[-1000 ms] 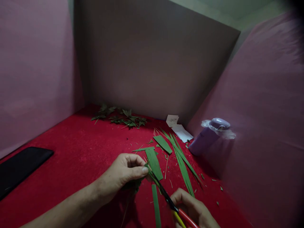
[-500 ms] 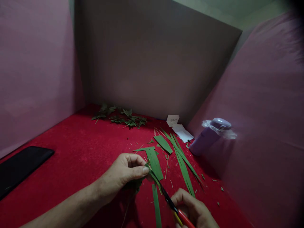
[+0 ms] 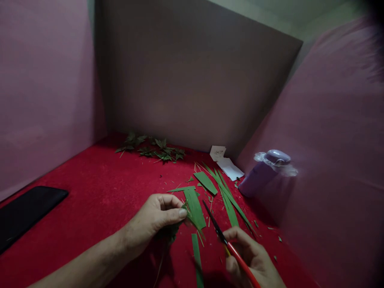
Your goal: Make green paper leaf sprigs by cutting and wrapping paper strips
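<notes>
Between thumb and fingers, my left hand [image 3: 163,216] pinches a small bunch of green leaves [image 3: 171,233], with thin strips sticking out past the fingertips. Most of the bunch is hidden under the hand. My right hand [image 3: 250,254] holds scissors [image 3: 235,254] with red and yellow handles and dark blades. The blades look closed, point up and left, and are apart from the leaves. Just beyond my left fingers lies a wide cut leaf piece [image 3: 195,208]. A narrow green strip [image 3: 197,256] rests below it, between my hands.
Leafy sprigs [image 3: 163,150] lie along the back of the red cloth [image 3: 126,176]. Long leaf blades [image 3: 229,200], another cut piece [image 3: 206,183] and scraps are at right. White papers [image 3: 230,168] and a purple bottle [image 3: 261,176] stand behind; a black flat object [image 3: 30,214] lies left.
My right hand has drawn the scissors right, away from the leaves, and the blades have come off the strips. My left hand stays nearly in place with its bunch.
</notes>
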Demonstrator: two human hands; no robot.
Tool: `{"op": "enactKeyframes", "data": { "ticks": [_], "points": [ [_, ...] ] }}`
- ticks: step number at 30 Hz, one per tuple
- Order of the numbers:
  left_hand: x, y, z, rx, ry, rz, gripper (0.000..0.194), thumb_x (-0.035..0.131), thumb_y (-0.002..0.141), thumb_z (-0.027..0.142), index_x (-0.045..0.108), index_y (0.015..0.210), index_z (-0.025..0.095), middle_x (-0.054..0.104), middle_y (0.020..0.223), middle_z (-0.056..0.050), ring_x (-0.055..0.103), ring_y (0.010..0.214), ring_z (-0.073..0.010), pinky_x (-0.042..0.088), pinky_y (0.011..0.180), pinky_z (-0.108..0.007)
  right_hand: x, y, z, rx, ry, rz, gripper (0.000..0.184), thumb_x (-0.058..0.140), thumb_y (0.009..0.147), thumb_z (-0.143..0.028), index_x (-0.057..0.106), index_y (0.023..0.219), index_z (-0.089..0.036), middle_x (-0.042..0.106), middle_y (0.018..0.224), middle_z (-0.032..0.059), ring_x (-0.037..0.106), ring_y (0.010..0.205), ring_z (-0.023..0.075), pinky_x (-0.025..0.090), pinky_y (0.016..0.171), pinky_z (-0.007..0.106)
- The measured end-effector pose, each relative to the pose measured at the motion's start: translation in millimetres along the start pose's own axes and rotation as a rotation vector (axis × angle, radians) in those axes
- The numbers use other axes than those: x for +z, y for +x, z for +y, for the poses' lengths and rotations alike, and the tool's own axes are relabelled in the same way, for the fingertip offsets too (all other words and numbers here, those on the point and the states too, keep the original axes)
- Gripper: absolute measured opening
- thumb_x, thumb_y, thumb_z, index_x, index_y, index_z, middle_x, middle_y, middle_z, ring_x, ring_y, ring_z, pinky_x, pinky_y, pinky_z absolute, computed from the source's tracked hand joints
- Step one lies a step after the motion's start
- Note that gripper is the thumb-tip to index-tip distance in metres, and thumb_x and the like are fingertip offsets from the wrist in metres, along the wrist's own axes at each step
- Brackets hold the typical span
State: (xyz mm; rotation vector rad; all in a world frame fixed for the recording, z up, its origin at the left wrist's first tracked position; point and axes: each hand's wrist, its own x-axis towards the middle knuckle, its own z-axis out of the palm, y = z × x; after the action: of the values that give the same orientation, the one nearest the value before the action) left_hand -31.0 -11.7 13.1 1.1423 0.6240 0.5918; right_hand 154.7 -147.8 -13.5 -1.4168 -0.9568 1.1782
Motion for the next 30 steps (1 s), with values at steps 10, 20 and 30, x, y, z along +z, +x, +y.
{"op": "enactKeyframes", "data": {
  "ticks": [10,20,30],
  "points": [
    [-5.0,4.7,-7.0,-0.023,-0.037,0.095,0.020,0.069,0.069,0.033,0.063,0.067,0.013,0.054,0.052,0.003,0.038,0.042,-0.0053,0.029,0.040,-0.017,-27.8,40.8,-10.7,-0.400,-1.040,0.107,0.029,0.054,0.077,-0.022,0.061,0.106,-0.022,0.068,0.085,0.0054,0.062,0.073,0.0204,0.043,0.064,0.029],
    [-5.5,6.0,-7.0,0.005,-0.042,0.099,0.022,0.069,0.070,0.033,0.064,0.066,0.011,0.051,0.051,0.002,0.038,0.042,-0.0054,0.029,0.041,-0.017,-15.8,86.4,-20.5,-0.466,-1.359,0.167,0.028,0.048,0.084,-0.019,0.058,0.111,-0.020,0.066,0.089,0.0085,0.063,0.082,0.0210,0.043,0.068,0.027],
    [-7.0,11.7,-11.3,0.029,-0.111,0.182,0.026,0.077,0.058,0.034,0.061,0.061,0.013,0.054,0.048,0.004,0.042,0.040,-0.0052,0.031,0.041,-0.017,8.4,91.9,-24.7,-0.522,-1.162,0.202,0.028,0.037,0.092,-0.025,0.065,0.092,-0.018,0.065,0.088,0.0084,0.058,0.082,0.0199,0.041,0.071,0.029]
  ]
}}
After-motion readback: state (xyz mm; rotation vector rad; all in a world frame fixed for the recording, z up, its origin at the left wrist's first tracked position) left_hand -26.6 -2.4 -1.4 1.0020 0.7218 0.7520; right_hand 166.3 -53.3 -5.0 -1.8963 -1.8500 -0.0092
